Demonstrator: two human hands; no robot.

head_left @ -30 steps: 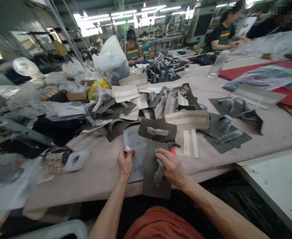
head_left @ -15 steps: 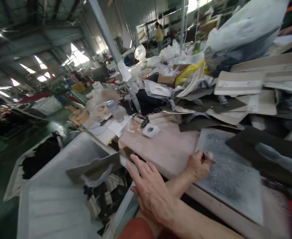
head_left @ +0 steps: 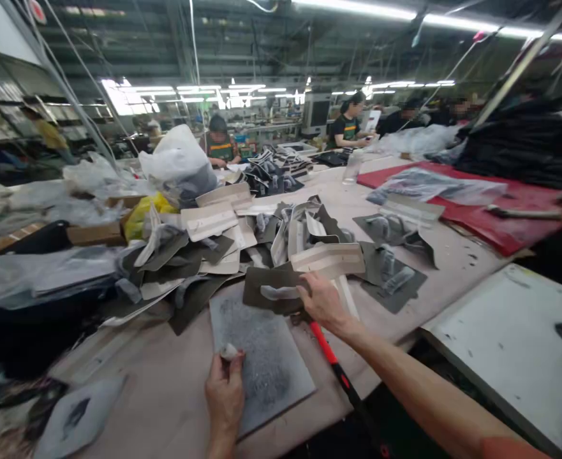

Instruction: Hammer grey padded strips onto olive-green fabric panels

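The right hand [head_left: 326,303] is meeting, with thumb and fingertips, the right end of a dark olive, rectangular, flat panel [head_left: 272,278] bearing a strap-like handle wrapped in cloudy plastic [head_left: 279,292]. Whether those fingers are pinching the panel or only touching it, I cannot tell. The panel is extending leftward from these fingertips, handle side up, and is overlapping the far edge of a grey, scuffed, rectangular slab [head_left: 266,376]. Its long axis is running roughly crosswise before the person, one short end pointing at the right hand, the other leftward; the handle is lying along that same axis.

The panel is looking light and fairly stiff, perhaps bending a little; its plastic wrap is probably slippery, so a short end or a bare edge should be giving a surer hold than the wrapped handle.

The left hand [head_left: 226,392] is pinching a small whitish lump [head_left: 229,351] between thumb and fingers, over the slab's left side, nearer the person than the panel. Its material is too blurred to tell.

Just nearer the person than the right hand, a hammer with a red-and-black handle [head_left: 339,373] is lying diagonally, its head beside the panel, its grip pointing toward the person. Beyond both hands, a heap of beige and olive panels [head_left: 214,223] is spreading.
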